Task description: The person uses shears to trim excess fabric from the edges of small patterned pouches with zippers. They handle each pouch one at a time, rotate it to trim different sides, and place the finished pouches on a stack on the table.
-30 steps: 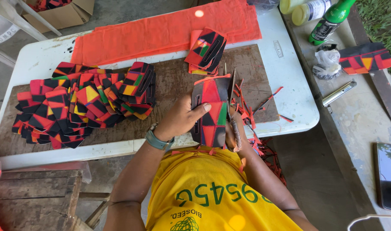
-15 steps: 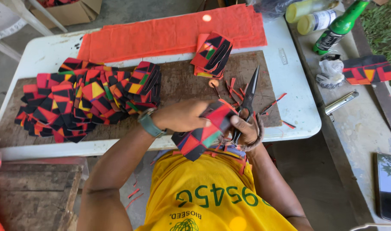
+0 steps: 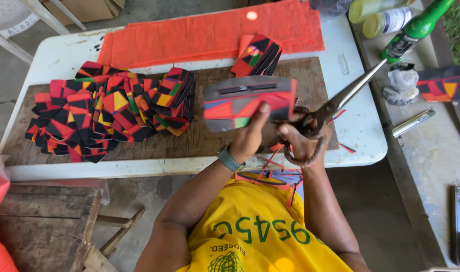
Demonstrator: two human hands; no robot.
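Patchwork piece (image 3: 247, 103), a flat, light cloth panel that looks fairly stiff, is held above the tabletop (image 3: 361, 126). Your left hand (image 3: 250, 138) pinches its lower edge, thumb on top; your right hand (image 3: 300, 141) grips the scissors (image 3: 340, 98) beside it.

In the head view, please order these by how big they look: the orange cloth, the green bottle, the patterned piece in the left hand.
1. orange cloth
2. patterned piece, though it is held nearer the camera
3. green bottle, partly cut off
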